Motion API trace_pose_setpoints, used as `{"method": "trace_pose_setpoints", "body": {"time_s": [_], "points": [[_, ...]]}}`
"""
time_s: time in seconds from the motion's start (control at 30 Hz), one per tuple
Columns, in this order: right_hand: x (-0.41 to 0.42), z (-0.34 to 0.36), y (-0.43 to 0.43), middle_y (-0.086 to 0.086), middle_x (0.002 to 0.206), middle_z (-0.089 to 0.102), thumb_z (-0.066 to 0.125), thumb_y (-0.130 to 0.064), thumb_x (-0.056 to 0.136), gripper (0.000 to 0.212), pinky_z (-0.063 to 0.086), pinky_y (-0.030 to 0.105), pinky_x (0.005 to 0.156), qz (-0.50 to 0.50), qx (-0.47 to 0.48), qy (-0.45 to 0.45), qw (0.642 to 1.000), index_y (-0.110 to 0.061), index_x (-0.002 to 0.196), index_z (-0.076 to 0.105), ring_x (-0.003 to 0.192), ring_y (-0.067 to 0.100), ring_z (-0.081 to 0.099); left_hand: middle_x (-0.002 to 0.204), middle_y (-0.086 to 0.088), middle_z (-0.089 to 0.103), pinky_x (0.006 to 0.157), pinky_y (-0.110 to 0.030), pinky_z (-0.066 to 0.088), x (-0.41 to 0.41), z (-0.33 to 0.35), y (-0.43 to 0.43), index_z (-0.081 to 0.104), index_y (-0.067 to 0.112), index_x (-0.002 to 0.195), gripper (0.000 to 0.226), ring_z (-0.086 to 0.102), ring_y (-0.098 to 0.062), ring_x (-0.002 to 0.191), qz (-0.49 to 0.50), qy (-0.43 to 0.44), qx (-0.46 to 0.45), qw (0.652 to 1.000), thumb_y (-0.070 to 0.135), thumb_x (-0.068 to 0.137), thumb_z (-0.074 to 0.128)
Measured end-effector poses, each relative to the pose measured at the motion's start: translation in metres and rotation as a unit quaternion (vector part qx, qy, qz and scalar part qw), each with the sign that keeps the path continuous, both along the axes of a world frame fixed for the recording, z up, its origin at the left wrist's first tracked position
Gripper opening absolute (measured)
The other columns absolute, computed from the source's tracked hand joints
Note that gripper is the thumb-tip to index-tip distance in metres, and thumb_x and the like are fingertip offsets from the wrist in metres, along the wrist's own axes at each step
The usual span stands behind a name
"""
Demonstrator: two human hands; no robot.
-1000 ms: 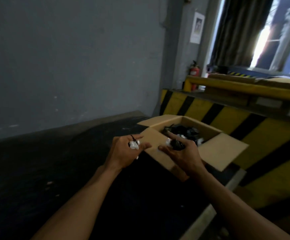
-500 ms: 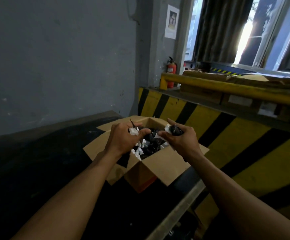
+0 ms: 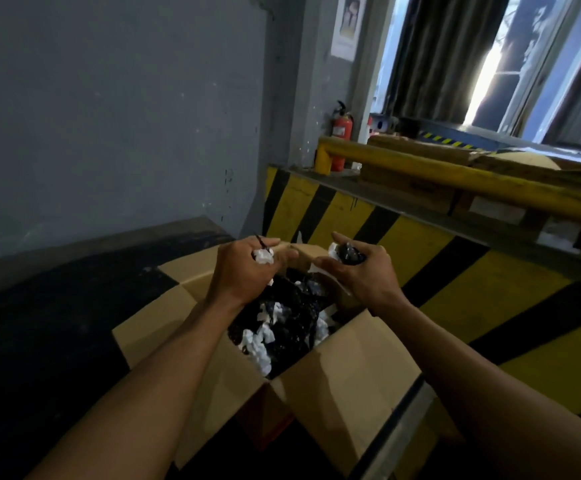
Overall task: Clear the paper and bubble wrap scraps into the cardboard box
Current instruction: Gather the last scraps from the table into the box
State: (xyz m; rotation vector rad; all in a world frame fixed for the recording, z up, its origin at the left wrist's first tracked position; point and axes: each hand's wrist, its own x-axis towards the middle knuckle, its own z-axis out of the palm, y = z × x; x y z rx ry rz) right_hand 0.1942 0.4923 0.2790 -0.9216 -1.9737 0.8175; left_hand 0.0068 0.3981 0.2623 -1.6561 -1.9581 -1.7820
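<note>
Grey wall (image 3: 109, 116) behind, striped barrier (image 3: 490, 289) right; the cardboard box (image 3: 344, 368) sits open on the dark floor (image 3: 57, 323) at near centre, already holding a heap of white and black scraps (image 3: 282, 327). Your left hand (image 3: 244, 271) is curled round a white paper wad (image 3: 264, 257) and your right hand (image 3: 365, 275) round a dark crumpled wad (image 3: 349, 254), both above the box's far half. Judgement: well along, these two handfuls not yet dropped; the floor is too dark to tell what remains.
</note>
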Motion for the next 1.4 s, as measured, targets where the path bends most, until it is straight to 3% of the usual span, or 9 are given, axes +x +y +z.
{"method": "trace_pose_setpoints", "body": {"time_s": [0.17, 0.47, 0.8, 0.87, 0.93, 1.0, 1.1, 1.3, 1.4], "points": [[-0.036, -0.024, 0.025, -0.006, 0.122, 0.065, 0.081, -0.047, 0.069, 0.063, 0.053, 0.035, 0.093, 0.019, 0.011, -0.04, 0.999, -0.027, 0.126, 0.061, 0.102, 0.004, 0.06, 0.093, 0.0, 0.074, 0.074, -0.001, 0.043, -0.026, -0.024, 0.011, 0.076, 0.01, 0.093, 0.037, 0.06, 0.008, 0.08, 0.044, -0.014, -0.014, 0.999, 0.041, 0.073, 0.078], [-0.073, -0.057, 0.069, -0.015, 0.113, 0.065, 0.08, -0.048, 0.068, 0.056, 0.048, 0.014, 0.085, 0.107, -0.014, -0.028, 0.994, -0.027, 0.119, 0.067, 0.101, -0.002, 0.061, 0.098, 0.003, 0.073, 0.075, -0.003, 0.045, -0.04, -0.044, 0.014, 0.075, 0.011, 0.098, 0.055, 0.065, -0.001, 0.083, 0.116, -0.078, -0.063, 0.988, 0.056, 0.068, 0.071], [-0.082, -0.081, 0.133, -0.008, 0.088, 0.074, 0.078, -0.042, 0.077, 0.023, 0.055, 0.033, 0.078, 0.299, -0.06, 0.027, 0.952, -0.025, 0.091, 0.072, 0.087, 0.005, 0.069, 0.082, 0.014, 0.067, 0.064, 0.001, 0.041, 0.007, -0.056, 0.048, 0.073, 0.021, 0.097, 0.038, 0.062, 0.004, 0.076, 0.288, -0.123, -0.079, 0.946, 0.048, 0.071, 0.078], [-0.07, -0.09, 0.149, -0.014, 0.093, 0.073, 0.073, -0.05, 0.078, 0.025, 0.052, 0.021, 0.077, 0.327, -0.085, 0.006, 0.941, -0.032, 0.096, 0.07, 0.089, -0.002, 0.066, 0.082, 0.021, 0.066, 0.063, 0.0, 0.04, 0.029, -0.065, 0.063, 0.07, 0.027, 0.093, 0.031, 0.061, 0.01, 0.078, 0.29, -0.126, -0.096, 0.944, 0.048, 0.072, 0.078], [-0.057, -0.101, 0.163, -0.019, 0.101, 0.069, 0.063, -0.062, 0.08, 0.035, 0.047, 0.012, 0.075, 0.352, -0.113, -0.023, 0.929, -0.038, 0.105, 0.066, 0.095, -0.006, 0.062, 0.093, 0.02, 0.065, 0.071, -0.005, 0.042, 0.049, -0.08, 0.073, 0.068, 0.03, 0.099, 0.039, 0.06, 0.005, 0.089, 0.292, -0.119, -0.134, 0.939, 0.056, 0.072, 0.074], [-0.049, -0.112, 0.174, -0.015, 0.111, 0.066, 0.052, -0.066, 0.084, 0.042, 0.048, 0.021, 0.085, 0.375, -0.141, -0.028, 0.916, -0.037, 0.112, 0.063, 0.104, 0.001, 0.061, 0.106, 0.015, 0.067, 0.083, -0.02, 0.048, 0.064, -0.097, 0.079, 0.065, 0.033, 0.107, 0.057, 0.06, -0.003, 0.099, 0.309, -0.107, -0.183, 0.927, 0.074, 0.067, 0.063], [-0.043, -0.121, 0.183, -0.015, 0.11, 0.063, 0.043, -0.045, 0.099, 0.022, 0.045, 0.031, 0.092, 0.386, -0.166, -0.03, 0.907, -0.038, 0.106, 0.062, 0.105, 0.006, 0.058, 0.112, 0.01, 0.066, 0.088, -0.033, 0.05, 0.081, -0.11, 0.08, 0.061, 0.036, 0.113, 0.067, 0.059, -0.008, 0.103, 0.33, -0.108, -0.22, 0.912, 0.086, 0.069, 0.046], [-0.034, -0.127, 0.185, -0.006, 0.112, 0.062, 0.05, -0.023, 0.097, 0.026, 0.048, 0.038, 0.091, 0.381, -0.124, -0.076, 0.913, -0.032, 0.122, 0.054, 0.104, 0.014, 0.057, 0.127, 0.001, 0.06, 0.094, -0.032, 0.044, 0.097, -0.096, 0.076, 0.049, 0.033, 0.132, 0.036, 0.056, -0.018, 0.114, 0.345, -0.121, -0.242, 0.899, 0.041, 0.097, 0.041], [-0.029, -0.12, 0.178, -0.007, 0.1, 0.066, 0.062, -0.016, 0.091, 0.04, 0.052, 0.033, 0.085, 0.388, -0.096, -0.06, 0.915, -0.026, 0.128, 0.05, 0.097, 0.012, 0.061, 0.13, 0.004, 0.057, 0.096, -0.032, 0.045, 0.098, -0.09, 0.073, 0.034, 0.039, 0.142, 0.055, 0.053, -0.016, 0.119, 0.312, -0.08, -0.263, 0.909, 0.025, 0.093, 0.056]]}}
